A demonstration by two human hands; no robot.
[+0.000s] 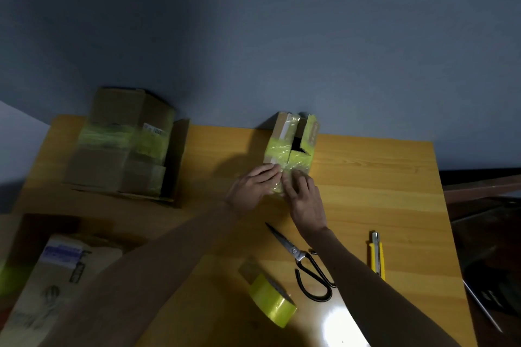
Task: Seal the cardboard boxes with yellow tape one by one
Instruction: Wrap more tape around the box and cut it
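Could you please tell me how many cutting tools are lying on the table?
2. The scissors lie near the front, right of the yellow tape roll; the yellow utility knife lies further right. More could be hidden under the right forearm.

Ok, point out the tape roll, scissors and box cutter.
tape roll (273, 304): head view, on its yellow outer band.
scissors (294, 251): head view, on the pivot screw.
box cutter (377, 258): head view, on its handle.

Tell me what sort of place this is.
Probably a packing spot in a home or small office: a wooden table against a plain blue-grey wall, taped cardboard boxes on it, and a tape roll, scissors and utility knife lying ready.
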